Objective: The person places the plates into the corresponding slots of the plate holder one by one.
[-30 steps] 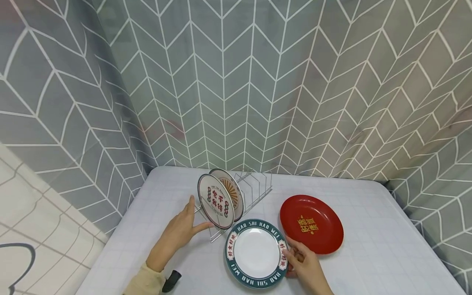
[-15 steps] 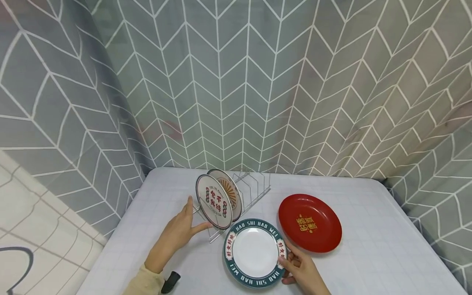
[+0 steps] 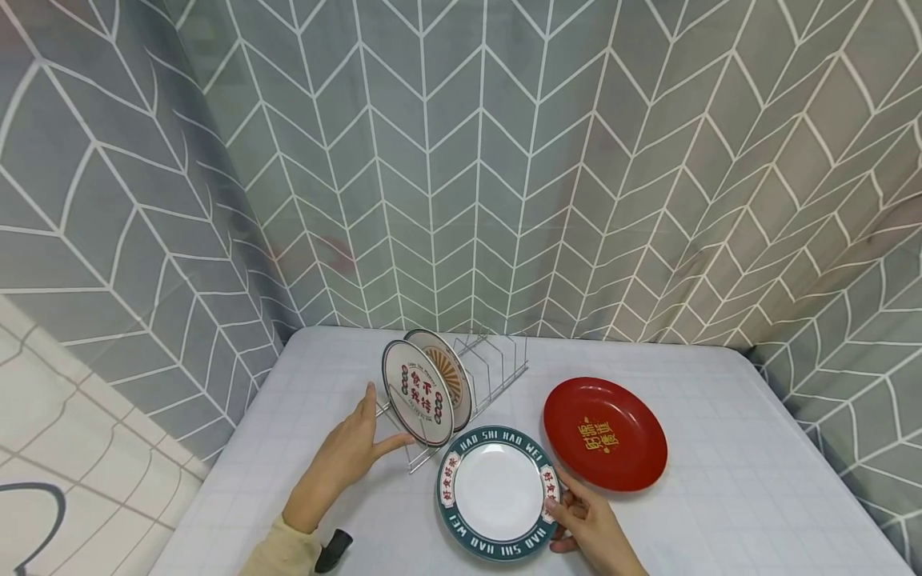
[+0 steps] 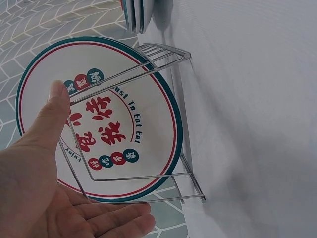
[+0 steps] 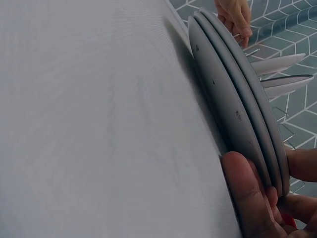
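My left hand (image 3: pixel 349 444) is at the near left end of the wire plate rack (image 4: pixel 189 55), thumb and fingers spread. In the left wrist view its thumb lies against a top wire, its other fingers extended below the rack. A white plate with red characters (image 3: pixel 421 396) stands tilted in the rack, with a sunburst-patterned plate (image 3: pixel 448 370) behind it. My right hand (image 3: pixel 594 524) pinches the right rim of a stack of green-rimmed white plates (image 3: pixel 497 492), thumb on top and fingers curled beneath. Stacked plates (image 5: pixel 237 94) show edge-on in the right wrist view.
An oval red plate (image 3: pixel 605 434) with gold characters lies to the right of the stack, just beyond my right hand. A small black object (image 3: pixel 334 552) is by the left sleeve (image 3: pixel 284 548). A patterned curtain (image 3: pixel 461 176) hangs behind the white-covered table (image 3: pixel 756 464).
The right thumb has shifted slightly towards the near side along the plate rim. My left hand keeps its place at the rack, and the head view has moved a little.
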`<state>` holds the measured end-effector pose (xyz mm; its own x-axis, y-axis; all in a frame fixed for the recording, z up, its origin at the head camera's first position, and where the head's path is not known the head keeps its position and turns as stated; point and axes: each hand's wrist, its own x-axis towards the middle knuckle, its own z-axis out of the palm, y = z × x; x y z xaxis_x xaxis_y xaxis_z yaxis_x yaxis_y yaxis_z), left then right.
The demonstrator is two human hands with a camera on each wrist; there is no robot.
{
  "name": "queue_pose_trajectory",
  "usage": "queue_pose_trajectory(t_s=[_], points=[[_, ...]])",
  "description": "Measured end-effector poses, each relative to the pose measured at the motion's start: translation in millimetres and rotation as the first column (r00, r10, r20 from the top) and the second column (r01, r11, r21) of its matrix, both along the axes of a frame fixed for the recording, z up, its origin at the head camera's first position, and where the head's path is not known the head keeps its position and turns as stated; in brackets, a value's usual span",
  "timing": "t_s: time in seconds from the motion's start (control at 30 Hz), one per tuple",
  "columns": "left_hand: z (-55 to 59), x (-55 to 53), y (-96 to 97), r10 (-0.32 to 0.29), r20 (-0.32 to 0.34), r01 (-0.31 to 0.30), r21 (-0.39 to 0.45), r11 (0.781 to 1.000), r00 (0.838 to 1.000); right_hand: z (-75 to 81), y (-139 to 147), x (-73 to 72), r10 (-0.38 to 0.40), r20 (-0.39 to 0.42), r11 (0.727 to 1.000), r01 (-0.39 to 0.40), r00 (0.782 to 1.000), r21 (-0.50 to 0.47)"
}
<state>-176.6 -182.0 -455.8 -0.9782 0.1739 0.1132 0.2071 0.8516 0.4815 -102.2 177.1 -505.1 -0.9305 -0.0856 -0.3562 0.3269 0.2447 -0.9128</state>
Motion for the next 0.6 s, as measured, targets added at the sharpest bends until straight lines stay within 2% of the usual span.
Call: queue_pose_trajectory(t_s=[0.4,0.6], points=[[-0.4,0.2,-0.5,-0.001,0.006,0.001,-0.003,1.000,1.000,6.3,9,-2.3,0.051,0.011,0.998,-0.050,0.999,-0.035],[0.7,0.8,-0.9,-0.002,0.003,0.002,-0.005,1.000,1.000,12.4,14,-1.3,0.049,0.025,0.998,-0.048,0.998,-0.031]])
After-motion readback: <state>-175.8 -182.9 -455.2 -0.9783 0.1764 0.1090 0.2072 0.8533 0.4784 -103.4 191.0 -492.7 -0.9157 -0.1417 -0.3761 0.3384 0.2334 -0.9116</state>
